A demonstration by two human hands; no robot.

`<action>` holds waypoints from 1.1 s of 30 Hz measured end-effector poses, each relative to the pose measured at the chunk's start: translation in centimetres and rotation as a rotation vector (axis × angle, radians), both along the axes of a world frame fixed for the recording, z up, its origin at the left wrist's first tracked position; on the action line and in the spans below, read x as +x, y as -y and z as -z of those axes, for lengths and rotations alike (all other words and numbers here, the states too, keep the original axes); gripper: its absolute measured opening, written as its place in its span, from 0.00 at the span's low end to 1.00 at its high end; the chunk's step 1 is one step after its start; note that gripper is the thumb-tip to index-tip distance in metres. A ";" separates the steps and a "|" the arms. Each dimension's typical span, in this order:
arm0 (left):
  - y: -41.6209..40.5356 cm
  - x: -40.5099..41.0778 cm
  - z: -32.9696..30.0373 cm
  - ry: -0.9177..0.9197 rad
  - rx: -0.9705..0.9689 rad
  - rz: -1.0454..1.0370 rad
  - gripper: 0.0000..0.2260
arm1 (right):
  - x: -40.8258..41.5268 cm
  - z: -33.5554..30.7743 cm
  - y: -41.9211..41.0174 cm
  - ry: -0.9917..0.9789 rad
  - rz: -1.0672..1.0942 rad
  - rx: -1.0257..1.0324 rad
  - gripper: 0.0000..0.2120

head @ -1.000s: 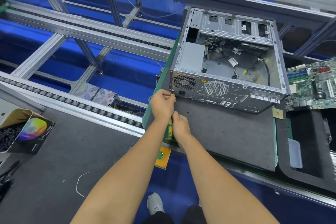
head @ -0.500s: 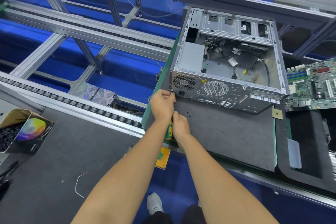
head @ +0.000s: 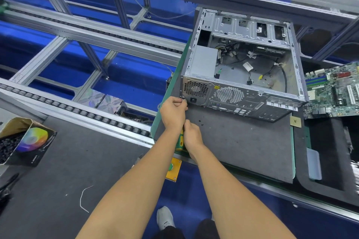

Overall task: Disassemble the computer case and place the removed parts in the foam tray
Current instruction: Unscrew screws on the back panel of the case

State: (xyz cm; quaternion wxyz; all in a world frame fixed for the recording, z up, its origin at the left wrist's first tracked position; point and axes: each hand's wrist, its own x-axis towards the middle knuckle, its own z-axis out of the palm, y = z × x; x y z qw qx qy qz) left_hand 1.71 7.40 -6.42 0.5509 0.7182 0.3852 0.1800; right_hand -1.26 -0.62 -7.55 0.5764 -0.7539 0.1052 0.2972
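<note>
An open grey computer case lies on a dark mat, its rear panel facing me, with a power supply and loose cables inside. My left hand pinches at the lower left corner of the rear panel, beside the power supply's socket. Just behind it, my right hand grips a screwdriver with a green and yellow handle; its shaft is hidden under my left hand. A removed green motherboard lies to the right, above a black foam tray.
A few small dark screws lie on the mat near my hands. A cardboard box with dark bits sits on the grey table at left. A yellow button box hangs under the conveyor edge. Roller rails and blue bins lie beyond.
Both hands have stayed at the case's rear corner with barely any movement. The case has not shifted.
</note>
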 end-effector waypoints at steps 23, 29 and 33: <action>-2.2 0.7 0.2 0.106 -0.451 0.229 0.08 | 0.2 0.1 -0.2 -0.192 -0.051 0.160 0.09; -3.7 0.0 0.2 -0.220 0.007 0.258 0.17 | -0.5 1.1 -0.7 -0.072 0.019 0.089 0.17; -4.1 0.5 -0.1 -0.259 0.035 0.261 0.11 | -0.3 0.9 -0.6 -0.110 -0.021 0.173 0.16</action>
